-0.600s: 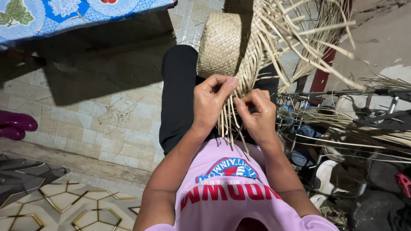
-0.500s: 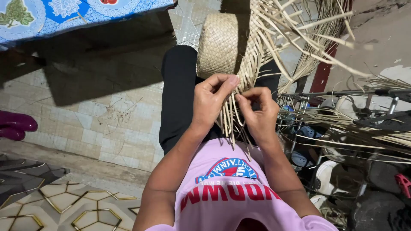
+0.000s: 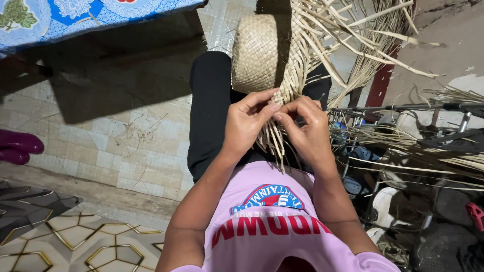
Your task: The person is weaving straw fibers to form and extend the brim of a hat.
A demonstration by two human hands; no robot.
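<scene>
A half-woven straw hat [image 3: 258, 53] rests on my lap, its rounded crown pointing away and its brim edge toward me. Loose pale straw strips [image 3: 275, 143] hang from the unfinished brim between my hands. My left hand [image 3: 245, 123] pinches strips at the brim's edge with thumb and fingers. My right hand [image 3: 308, 132] meets it fingertip to fingertip, gripping neighbouring strips. Long unwoven strips [image 3: 353, 30] fan out up and to the right. I wear a pink printed shirt and black trousers.
A metal rack [image 3: 428, 131] on the right holds bundles of dry straw, with shoes underneath. A table with a blue flowered cloth [image 3: 75, 17] stands at upper left. Purple boots [image 3: 17, 148] lie at the left edge. The floor is tiled, with a patterned mat [image 3: 75, 236] near me.
My hands have shifted slightly along the brim and the fingertips have come closer together on the strips. The hat stays on my lap.
</scene>
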